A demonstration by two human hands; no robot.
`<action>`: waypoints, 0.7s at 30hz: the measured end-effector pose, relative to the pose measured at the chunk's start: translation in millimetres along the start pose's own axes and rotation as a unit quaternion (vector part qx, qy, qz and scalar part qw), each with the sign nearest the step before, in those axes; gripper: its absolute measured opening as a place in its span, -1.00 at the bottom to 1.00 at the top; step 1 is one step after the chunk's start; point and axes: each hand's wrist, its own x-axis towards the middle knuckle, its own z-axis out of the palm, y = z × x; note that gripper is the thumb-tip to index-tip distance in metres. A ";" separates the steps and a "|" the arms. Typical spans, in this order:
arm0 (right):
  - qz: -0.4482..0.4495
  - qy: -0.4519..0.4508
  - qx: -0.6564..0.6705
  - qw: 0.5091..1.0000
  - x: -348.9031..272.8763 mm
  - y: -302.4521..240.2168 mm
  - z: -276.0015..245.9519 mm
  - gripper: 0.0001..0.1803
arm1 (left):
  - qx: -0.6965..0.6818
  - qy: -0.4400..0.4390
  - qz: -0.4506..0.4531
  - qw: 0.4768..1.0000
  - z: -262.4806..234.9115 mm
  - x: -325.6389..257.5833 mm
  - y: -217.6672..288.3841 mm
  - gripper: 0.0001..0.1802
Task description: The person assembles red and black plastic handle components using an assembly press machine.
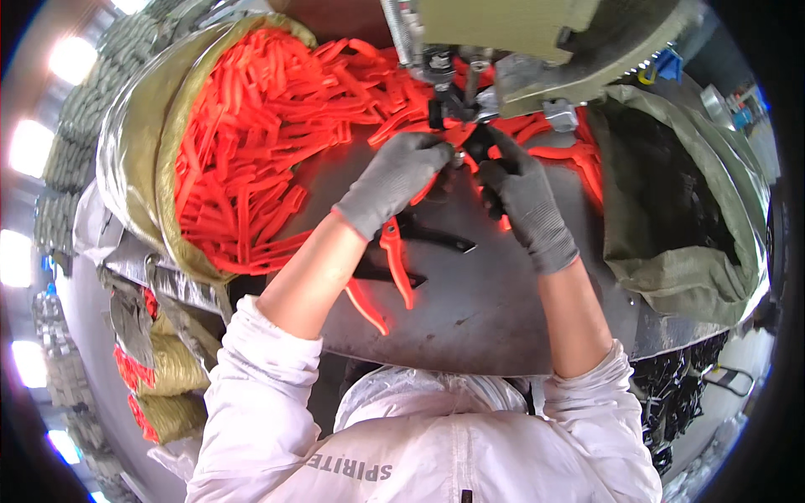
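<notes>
Both my hands wear grey knit gloves. My left hand point(394, 180) and my right hand point(524, 205) meet under the head of a green press machine point(520, 33), pinching a small orange-handled tool part point(459, 138) at the machine's black tip. Just below my left wrist, two orange-handled pruning shears with black blades point(401, 260) lie on the grey metal table point(486, 310).
A large olive sack point(138, 151) at the left spills a heap of orange plastic handles point(260, 126) over the table. A second olive sack point(679, 210) sits open at the right. More filled sacks lie on the floor at lower left.
</notes>
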 end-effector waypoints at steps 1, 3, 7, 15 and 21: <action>0.013 -0.002 -0.008 1.000 3.2 1.8 0.1 -0.40 | 0.030 -0.018 0.041 0.999 0.7 1.9 -2.8 -0.66; 0.032 -0.027 -0.011 0.999 4.8 7.5 2.6 -0.40 | 0.078 -0.016 0.035 0.996 0.2 1.5 -11.4 -0.69; 0.055 -0.012 0.004 0.998 5.3 14.9 -1.1 -0.41 | 0.445 0.150 0.254 0.846 -42.9 -26.2 -33.6 -0.78; 0.016 0.004 -0.010 1.000 0.7 6.9 6.1 -0.42 | 0.681 0.241 0.004 0.691 -145.0 -88.3 -87.9 -0.69; 0.039 -0.042 0.002 0.998 -12.5 -6.0 -1.2 -0.47 | 0.580 0.256 0.130 0.762 -132.2 -78.6 -85.0 -0.69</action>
